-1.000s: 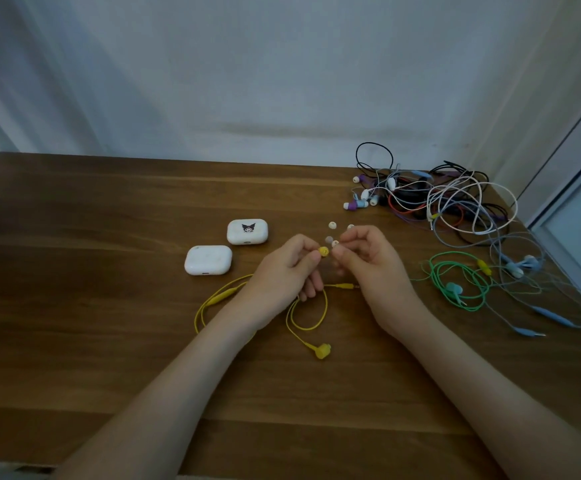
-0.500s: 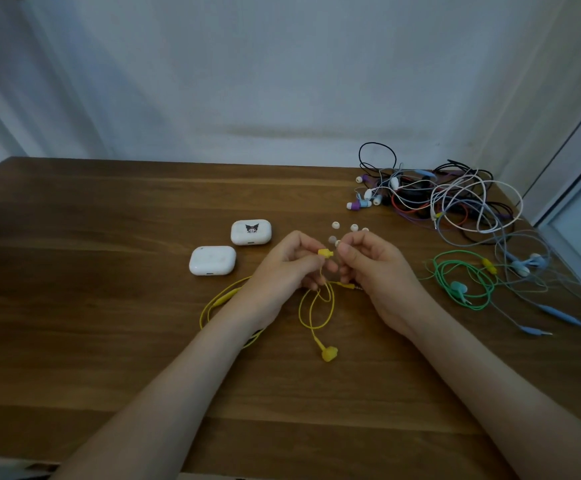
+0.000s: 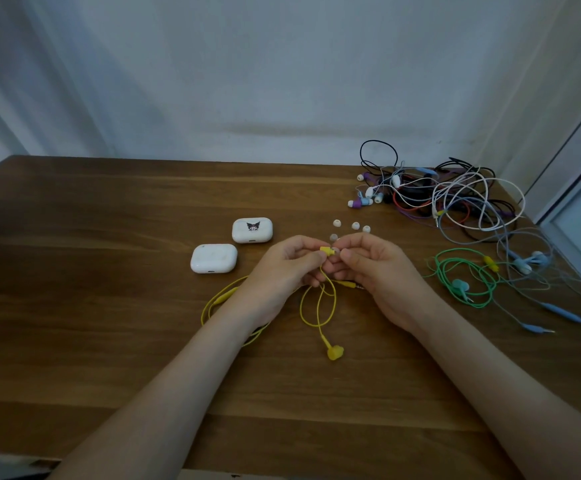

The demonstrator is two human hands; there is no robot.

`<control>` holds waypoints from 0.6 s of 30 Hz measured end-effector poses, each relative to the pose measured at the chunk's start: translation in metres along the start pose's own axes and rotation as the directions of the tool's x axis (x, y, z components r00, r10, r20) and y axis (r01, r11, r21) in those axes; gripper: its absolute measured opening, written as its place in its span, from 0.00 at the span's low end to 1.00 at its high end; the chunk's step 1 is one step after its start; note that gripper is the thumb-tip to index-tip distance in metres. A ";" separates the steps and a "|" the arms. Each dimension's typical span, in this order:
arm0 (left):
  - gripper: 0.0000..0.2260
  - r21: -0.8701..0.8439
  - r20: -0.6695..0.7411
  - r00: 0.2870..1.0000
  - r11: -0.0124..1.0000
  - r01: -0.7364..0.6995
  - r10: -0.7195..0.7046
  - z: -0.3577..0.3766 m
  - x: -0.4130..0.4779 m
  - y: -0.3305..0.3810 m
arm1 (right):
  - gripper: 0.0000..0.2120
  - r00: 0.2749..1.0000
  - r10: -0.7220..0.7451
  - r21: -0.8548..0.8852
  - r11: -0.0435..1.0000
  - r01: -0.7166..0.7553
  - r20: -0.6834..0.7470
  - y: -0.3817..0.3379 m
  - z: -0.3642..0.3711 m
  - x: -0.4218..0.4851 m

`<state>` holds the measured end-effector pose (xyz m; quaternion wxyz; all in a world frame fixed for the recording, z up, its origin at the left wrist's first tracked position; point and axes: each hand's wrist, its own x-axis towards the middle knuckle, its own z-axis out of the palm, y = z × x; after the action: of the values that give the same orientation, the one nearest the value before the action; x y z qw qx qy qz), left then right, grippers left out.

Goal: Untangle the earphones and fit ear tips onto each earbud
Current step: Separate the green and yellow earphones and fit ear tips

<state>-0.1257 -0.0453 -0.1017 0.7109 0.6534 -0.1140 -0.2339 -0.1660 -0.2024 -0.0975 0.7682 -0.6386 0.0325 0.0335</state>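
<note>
head view: the yellow earbud (image 3: pixel 325 251) is pinched at the fingertips of the left hand (image 3: pixel 282 275) and held just above the worktop (image 3: pixel 109 341). the right hand (image 3: pixel 382 271) is closed on something small and pale pressed against the bud's nozzle, judged to be an ear tip (image 3: pixel 336 251), though it is too small to be made out surely. the step in hand is taken to be the seating of a tip on the first bud of the yellow pair. the yellow cable (image 3: pixel 318 306) hangs in loose loops below the hands and seems already freed, and the second yellow earbud (image 3: pixel 334 352) lies on the wood nearer the person, apparently without a tip. a firm push with a slight twist is likely called for next, after which one of the loose ear tips (image 3: pixel 355 225), lying just beyond the hands, would be needed for the second bud. open wood is offered in front and toward the left side. two white cases (image 3: pixel 214 258) lie near the left hand and the green earphones (image 3: pixel 462 282) near the right. the tangled pile (image 3: pixel 455 199) is crowded into the far right corner by the worktop's edge, where a cord could be dragged off.
</note>
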 end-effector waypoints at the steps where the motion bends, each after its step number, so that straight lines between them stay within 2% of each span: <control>1: 0.06 0.003 -0.004 1.000 1.000 0.000 0.000 0.000 0.000 0.000 | 0.07 1.000 0.000 0.002 1.000 0.000 0.000 0.000 0.000 0.000; 12: 0.07 0.047 0.010 1.000 0.999 -0.008 0.008 0.001 -0.001 0.000 | 0.05 0.999 0.014 -0.032 0.999 -0.016 -0.050 0.002 0.001 0.001; 18: 0.05 0.051 0.012 1.000 0.999 -0.016 0.015 0.001 -0.001 0.000 | 0.07 1.000 0.005 -0.115 0.993 -0.004 0.010 0.001 -0.001 0.001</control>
<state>-0.1269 -0.0457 -0.1018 0.6949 0.6692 -0.1292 -0.2292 -0.1649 -0.2029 -0.0990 0.7303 -0.6813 0.0282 0.0403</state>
